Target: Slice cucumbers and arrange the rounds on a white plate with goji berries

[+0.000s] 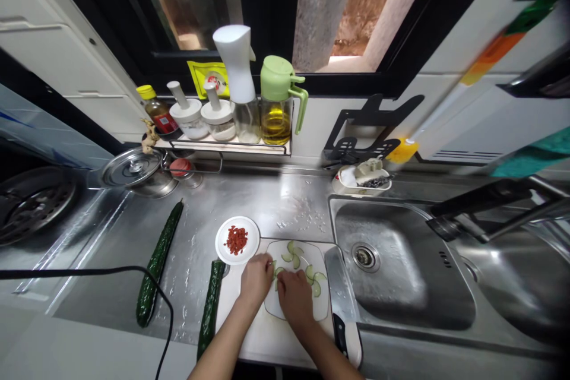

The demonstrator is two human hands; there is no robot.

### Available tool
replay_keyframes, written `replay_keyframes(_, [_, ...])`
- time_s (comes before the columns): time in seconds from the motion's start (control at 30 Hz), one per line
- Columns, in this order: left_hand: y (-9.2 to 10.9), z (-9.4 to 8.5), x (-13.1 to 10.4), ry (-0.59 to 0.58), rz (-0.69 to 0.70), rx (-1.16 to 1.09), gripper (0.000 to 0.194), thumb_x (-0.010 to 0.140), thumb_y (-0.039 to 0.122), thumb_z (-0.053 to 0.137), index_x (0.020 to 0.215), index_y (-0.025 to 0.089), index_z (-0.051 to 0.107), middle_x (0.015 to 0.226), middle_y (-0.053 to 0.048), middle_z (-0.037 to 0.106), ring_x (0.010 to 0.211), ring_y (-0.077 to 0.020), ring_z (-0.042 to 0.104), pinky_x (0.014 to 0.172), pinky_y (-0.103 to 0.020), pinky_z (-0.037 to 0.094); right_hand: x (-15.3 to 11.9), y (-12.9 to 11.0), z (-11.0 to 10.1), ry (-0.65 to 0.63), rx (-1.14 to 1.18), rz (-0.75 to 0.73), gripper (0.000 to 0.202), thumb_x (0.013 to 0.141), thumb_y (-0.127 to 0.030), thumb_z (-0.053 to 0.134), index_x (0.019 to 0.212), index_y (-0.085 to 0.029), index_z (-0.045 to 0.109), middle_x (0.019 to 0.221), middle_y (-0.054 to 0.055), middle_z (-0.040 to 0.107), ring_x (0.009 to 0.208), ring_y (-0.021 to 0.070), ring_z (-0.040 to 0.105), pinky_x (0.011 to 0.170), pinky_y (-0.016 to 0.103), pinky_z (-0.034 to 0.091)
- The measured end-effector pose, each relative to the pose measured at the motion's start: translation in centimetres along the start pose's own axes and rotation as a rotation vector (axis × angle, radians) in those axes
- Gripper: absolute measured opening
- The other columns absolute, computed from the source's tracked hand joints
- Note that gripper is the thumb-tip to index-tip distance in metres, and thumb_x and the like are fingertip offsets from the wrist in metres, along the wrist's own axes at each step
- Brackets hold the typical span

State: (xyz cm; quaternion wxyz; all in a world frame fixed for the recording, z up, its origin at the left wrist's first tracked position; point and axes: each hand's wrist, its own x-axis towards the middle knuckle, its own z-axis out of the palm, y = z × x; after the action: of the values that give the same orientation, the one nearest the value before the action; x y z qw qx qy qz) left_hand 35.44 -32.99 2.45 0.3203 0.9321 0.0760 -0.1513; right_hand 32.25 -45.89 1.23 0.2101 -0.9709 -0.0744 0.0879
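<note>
A white plate [272, 309] with rounded corners lies on the cutting board [249, 332]. Thin green-edged cucumber slices [296, 261] sit on it in pinwheel shapes, one at the top and one at the right. My left hand [257, 279] is closed at the plate's left edge, its fingertips beside a slice; what they pinch is hidden. Over the left part of the plate, my right hand [294, 297] is closed, with fingertips pinched on a cucumber slice [279, 271]. A cleaver [341, 285] rests on the board's right side. Left of the board lies a cut cucumber [210, 309].
A small white dish [237, 240] of red goji berries touches the board's top left. Further left are a whole cucumber [160, 264], a black cable [167, 297] and a lidded pot [138, 172]. The sink [401, 267] is at right; a seasoning rack [231, 145] stands behind.
</note>
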Motion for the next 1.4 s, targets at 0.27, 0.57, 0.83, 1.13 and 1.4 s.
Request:
replay_keyframes(0.27, [-0.4, 0.7, 0.0, 0.007, 0.031, 0.030, 0.021, 0.083, 0.014, 0.045, 0.091, 0.019, 0.063, 0.092, -0.007, 0.064, 0.091, -0.0183, 0.057, 0.079, -0.026, 0.038, 0.0, -0.1, 0.0, 0.031, -0.003, -0.012, 0.014, 0.079, -0.010, 0.054, 0.082, -0.021, 0.062, 0.085, 0.004, 0.065, 0.087, 0.0235, 0.050, 0.076, 0.034, 0.031])
replay_keyframes(0.57, [-0.6, 0.6, -0.2, 0.058, 0.065, -0.016, 0.018, 0.083, 0.016, 0.046, 0.087, 0.018, 0.063, 0.086, -0.005, 0.065, 0.084, -0.0180, 0.059, 0.077, -0.027, 0.041, -0.2, 0.3, 0.0, 0.078, 0.024, -0.064, 0.014, 0.083, -0.013, 0.052, 0.078, -0.021, 0.062, 0.080, 0.003, 0.062, 0.083, 0.0213, 0.048, 0.076, 0.032, 0.030])
replay_keyframes(0.83, [-2.9, -0.4, -1.1, 0.288, 0.005, -0.138, 0.023, 0.084, 0.022, 0.045, 0.087, 0.019, 0.067, 0.086, -0.005, 0.068, 0.079, -0.0169, 0.061, 0.075, -0.027, 0.045, -1.2, 1.2, -0.2, 0.109, 0.072, -0.116, 0.016, 0.083, -0.013, 0.051, 0.076, -0.022, 0.063, 0.076, 0.002, 0.061, 0.080, 0.0204, 0.046, 0.072, 0.032, 0.030])
replay_keyframes(1.13, [-7.5, -3.3, 1.2, 0.475, -0.191, -0.005, 0.029, 0.085, 0.028, 0.047, 0.102, 0.018, 0.068, 0.101, -0.010, 0.067, 0.088, -0.0185, 0.063, 0.082, -0.028, 0.046, -2.3, 1.4, -0.1, 0.103, 0.118, -0.157, 0.015, 0.082, -0.011, 0.052, 0.078, -0.022, 0.062, 0.079, 0.001, 0.062, 0.081, 0.0195, 0.046, 0.075, 0.031, 0.031])
replay_keyframes(1.4, [-7.8, -3.5, 2.7, 0.376, -0.187, 0.040, 0.026, 0.084, 0.029, 0.049, 0.094, 0.022, 0.072, 0.096, -0.006, 0.066, 0.082, -0.0152, 0.063, 0.078, -0.025, 0.045, -2.5, 1.4, -0.2, 0.084, 0.154, -0.143, 0.015, 0.081, -0.010, 0.054, 0.079, -0.022, 0.063, 0.080, 0.001, 0.062, 0.083, 0.0205, 0.046, 0.073, 0.031, 0.032])
